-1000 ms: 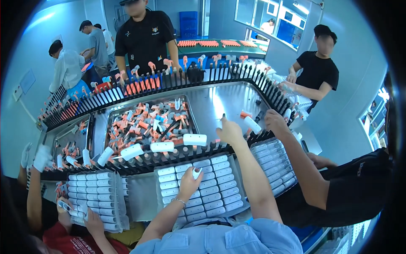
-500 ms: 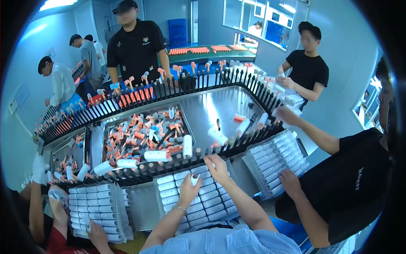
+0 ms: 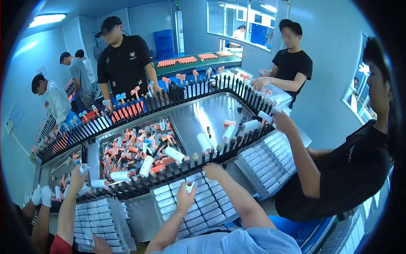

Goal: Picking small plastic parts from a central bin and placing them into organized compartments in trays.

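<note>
While both forearms reach up from the lower edge, the left hand (image 3: pixel 185 198) pinches a small white tube (image 3: pixel 190 186) between thumb and fingers, just above the tray of white tubes (image 3: pixel 169 196) lying in rows in front of the person. Right hand (image 3: pixel 214 171) sits at the far edge of that tray, touching the black peg rack (image 3: pixel 237 142); fingers curl down, but whether they grip anything cannot be told. More white tubes lean on the rack pegs. Beyond the rack, a steel bin (image 3: pixel 94 148) holds a heap of orange and white parts (image 3: pixel 139 146). At right, a co-worker's hand (image 3: pixel 282 120) reaches to the rack. At left, another person's arm (image 3: pixel 69 203) lifts a tube by a second tray (image 3: pixel 101 218)
</note>
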Tool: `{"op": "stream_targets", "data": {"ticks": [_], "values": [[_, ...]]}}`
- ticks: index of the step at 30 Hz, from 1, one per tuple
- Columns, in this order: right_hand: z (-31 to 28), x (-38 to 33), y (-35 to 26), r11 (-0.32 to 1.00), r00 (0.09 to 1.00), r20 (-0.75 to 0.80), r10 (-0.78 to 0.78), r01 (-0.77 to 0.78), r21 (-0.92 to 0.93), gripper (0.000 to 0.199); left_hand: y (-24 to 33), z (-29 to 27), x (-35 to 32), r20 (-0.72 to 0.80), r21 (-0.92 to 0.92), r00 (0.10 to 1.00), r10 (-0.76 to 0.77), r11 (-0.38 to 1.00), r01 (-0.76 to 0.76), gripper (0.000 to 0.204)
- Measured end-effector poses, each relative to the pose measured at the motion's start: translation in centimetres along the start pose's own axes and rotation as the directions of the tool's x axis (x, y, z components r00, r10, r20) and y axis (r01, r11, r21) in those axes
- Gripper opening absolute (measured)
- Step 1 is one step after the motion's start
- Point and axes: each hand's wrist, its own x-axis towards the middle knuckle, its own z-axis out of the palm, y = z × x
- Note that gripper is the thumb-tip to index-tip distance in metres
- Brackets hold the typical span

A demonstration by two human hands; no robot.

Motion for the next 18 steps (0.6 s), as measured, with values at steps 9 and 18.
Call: {"op": "stream_targets", "data": {"ticks": [9, 18], "values": [[-1.0, -3.2, -1.1, 0.972, 0.886, -0.402, -0.231, 0.192, -0.137, 0.022, -0.4, 0.4, 0.0, -0.057, 0.035, 0.996, 0.063, 0.998, -0.061, 0.025], [-3.0, -8.9, -2.5, 0.516, 0.886, -0.285, 0.367, 0.061, 0.854, 0.036, 0.2, 0.3, 0.3, -0.025, -0.026, 0.999, -0.023, 0.999, 0.022, 0.025]]}}
